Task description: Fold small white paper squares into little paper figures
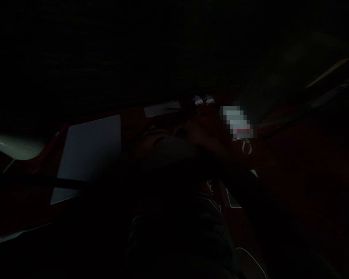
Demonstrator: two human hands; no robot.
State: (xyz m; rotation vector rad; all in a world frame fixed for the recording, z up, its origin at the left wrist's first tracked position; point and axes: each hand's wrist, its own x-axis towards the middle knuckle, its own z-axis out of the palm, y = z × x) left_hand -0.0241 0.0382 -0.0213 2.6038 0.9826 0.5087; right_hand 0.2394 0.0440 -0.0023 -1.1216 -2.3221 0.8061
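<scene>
The view is very dark, and outlines are faint. My left hand [149, 140] and my right hand [202, 137] are close together at the middle, fingers curled in. Between them is a dim grey piece of paper [174, 151], with both hands closed at its upper edge; their exact grip is hard to make out. Just beyond my right hand stand two small folded paper pieces [198, 100]. A flat strip of paper [163, 109] with a thin dark object across it lies beyond my left hand.
A large pale sheet [90, 151] lies on the dark reddish surface at left, near a pale rounded object [17, 146]. At right is a blurred-out white item [237, 121] with a small loop [246, 147]. A white cord [251, 255] runs at lower right.
</scene>
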